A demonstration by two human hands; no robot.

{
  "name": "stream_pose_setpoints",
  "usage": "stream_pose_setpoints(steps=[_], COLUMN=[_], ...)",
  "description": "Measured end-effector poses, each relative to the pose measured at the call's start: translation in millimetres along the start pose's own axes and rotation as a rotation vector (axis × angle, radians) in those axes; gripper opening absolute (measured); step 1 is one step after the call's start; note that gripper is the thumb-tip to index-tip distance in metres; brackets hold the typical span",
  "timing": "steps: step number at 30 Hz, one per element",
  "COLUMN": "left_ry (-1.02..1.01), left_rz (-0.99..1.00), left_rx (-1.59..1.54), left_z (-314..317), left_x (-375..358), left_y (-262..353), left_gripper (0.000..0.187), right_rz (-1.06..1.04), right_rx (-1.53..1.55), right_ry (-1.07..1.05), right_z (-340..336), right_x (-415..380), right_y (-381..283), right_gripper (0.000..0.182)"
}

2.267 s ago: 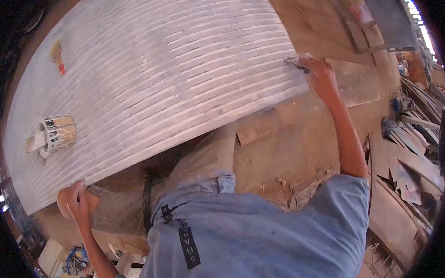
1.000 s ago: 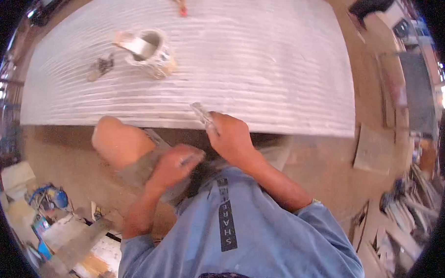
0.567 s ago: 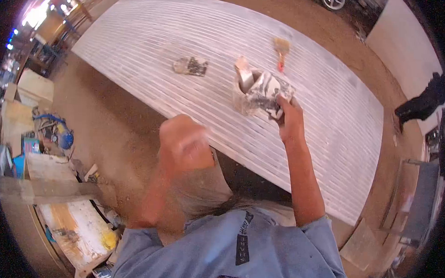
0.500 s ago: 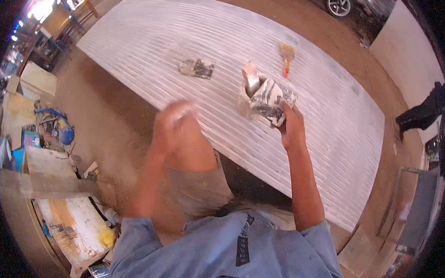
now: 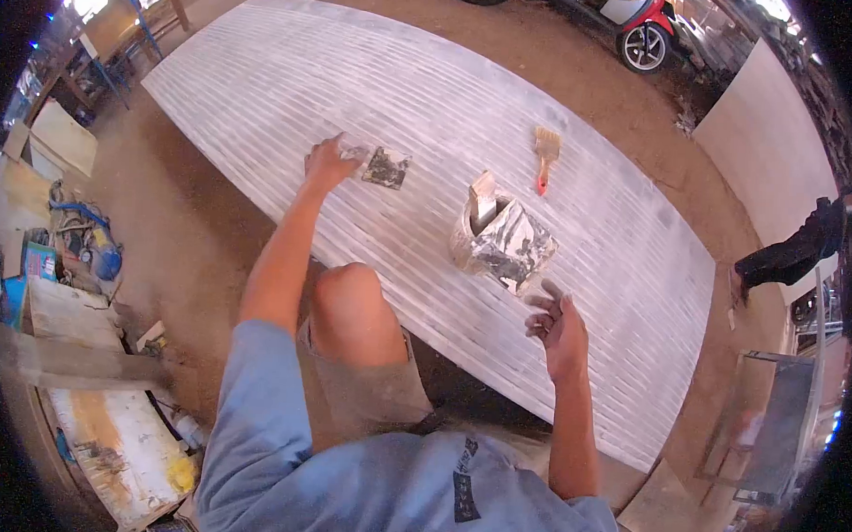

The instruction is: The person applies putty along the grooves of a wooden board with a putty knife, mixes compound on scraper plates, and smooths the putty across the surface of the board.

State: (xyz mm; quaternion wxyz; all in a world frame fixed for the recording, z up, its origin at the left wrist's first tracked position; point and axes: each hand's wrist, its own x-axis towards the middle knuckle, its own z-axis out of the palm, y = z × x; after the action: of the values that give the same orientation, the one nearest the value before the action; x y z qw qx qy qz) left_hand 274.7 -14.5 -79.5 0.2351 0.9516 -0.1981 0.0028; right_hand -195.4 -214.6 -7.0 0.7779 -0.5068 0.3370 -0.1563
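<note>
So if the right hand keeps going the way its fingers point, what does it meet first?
Probably the smeared container: the right hand hangs open just short of it, fingers aimed up toward its near side. Depth is unclear, so it could pass slightly beside it onto the white slatted panel.

The left arm stretches forward, nearly straight, its hand [image 5: 328,164] palm down with fingertips pressed low; the right arm bends at the elbow, forearm raised, its hand [image 5: 557,319] hanging free with fingers loosely spread, holding nothing; one bare knee sits between both arms.
</note>
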Motion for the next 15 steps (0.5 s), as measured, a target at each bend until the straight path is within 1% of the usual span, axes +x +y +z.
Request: stream_pose_setpoints(steps=[2,3,4,5,6,7,8,9,10,11,12,13,14,15], left_ry=[-0.114,-0.142,-0.088,-0.042,-0.016,-0.341,-0.203,-0.233,-0.242,-0.249,-0.242,-0.218,-0.188,-0.212], left_rz=[0.103,0.141,0.192,0.266,0.33,0.095,0.333,0.251,0.163,0.117,0.057,0.042,0.029,0.062], left_rx=[0.037,0.03,0.055,0.072,0.054,-0.56,-0.506,-0.48,-0.444,-0.561,-0.676,-0.71,-0.744,-0.707], left_z=[-0.3,6.3,15.9,30.1,41.7,13.8,27.3,10.0,-34.4,-66.6,-91.7,-104.4,-113.2,-119.4], left_x=[6.8,5.4,1.9,5.6,8.6,-11.4,-2.3,-22.3,-47.6,-83.7,-119.1,-147.3,-174.0,-211.1], left_y=[-12.1,-20.4,-33.7,-42.8,-65.1,-46.8,-78.5,-62.9,-37.3,-1.6,32.1,48.3,63.0,84.0], left_gripper=[0.075,0.075,0.07,0.065,0.053,0.043,0.033,0.034,0.035,0.036,0.037,0.036,0.036,0.032], right_rz=[0.007,0.033,0.055,0.049,0.019,0.003,-0.02,-0.036,-0.044,-0.05,-0.097,-0.15,-0.239,-0.325], right_rx=[-0.012,-0.097,-0.177,-0.138,-0.174,-0.208,-0.278,-0.345,-0.409,-0.478,-0.482,-0.488,-0.462,-0.438], right_ry=[0.066,0.084,0.126,0.147,0.133,0.107,0.083,0.05,-0.006,-0.071,-0.112,-0.161,-0.152,-0.14], right_z=[-4.4,-9.4,-17.6,-21.0,-23.8,-23.0,-20.7,-15.7,-6.3,4.1,15.1,27.6,45.1,61.1], right_x=[-6.1,-8.1,-13.6,-20.5,-23.8,-25.9,-28.8,-30.0,-34.4,-43.3,-44.8,-44.8,-49.5,-57.6], right_y=[8.7,15.3,19.4,24.3,31.3,39.1,45.8,53.9,54.3,54.0,60.9,67.0,67.1,62.5], right_gripper=[0.057,0.052,0.048,0.042,0.04,0.037,0.034,0.032,0.031,0.029,0.029,0.028,0.029,0.03])
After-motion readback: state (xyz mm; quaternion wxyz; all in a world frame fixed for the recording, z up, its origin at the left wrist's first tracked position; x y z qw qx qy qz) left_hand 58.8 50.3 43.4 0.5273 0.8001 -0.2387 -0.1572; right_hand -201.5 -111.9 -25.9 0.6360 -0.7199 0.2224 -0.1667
